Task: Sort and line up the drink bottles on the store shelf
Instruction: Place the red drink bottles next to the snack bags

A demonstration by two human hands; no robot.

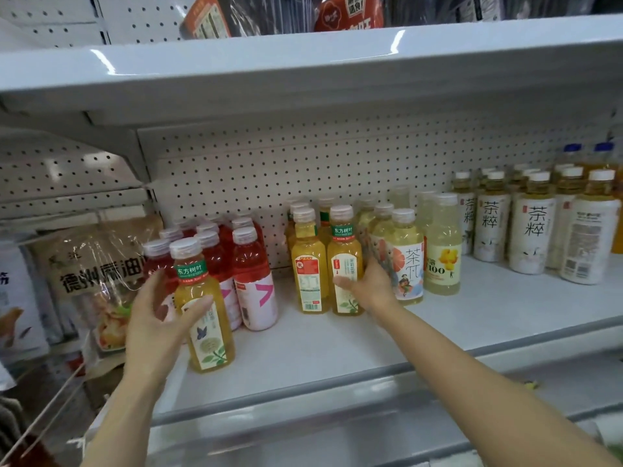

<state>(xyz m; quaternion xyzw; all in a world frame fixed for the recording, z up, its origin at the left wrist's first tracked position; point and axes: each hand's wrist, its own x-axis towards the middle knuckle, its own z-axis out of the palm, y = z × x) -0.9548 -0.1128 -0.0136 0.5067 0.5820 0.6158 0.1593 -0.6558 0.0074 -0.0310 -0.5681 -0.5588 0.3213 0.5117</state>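
Head view: where are the hands?
— Left hand [153, 323] grips a yellow tea bottle [205, 310] standing at the shelf [337, 348] front, beside the red bottles [236, 261]. Right hand [367, 284] clasps another tea bottle [345, 264] in the middle group.

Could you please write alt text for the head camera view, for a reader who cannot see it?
A person's left hand grips a yellow tea bottle near the shelf's front edge, while the right hand holds a matching bottle in a group. Red drinks stand between them.
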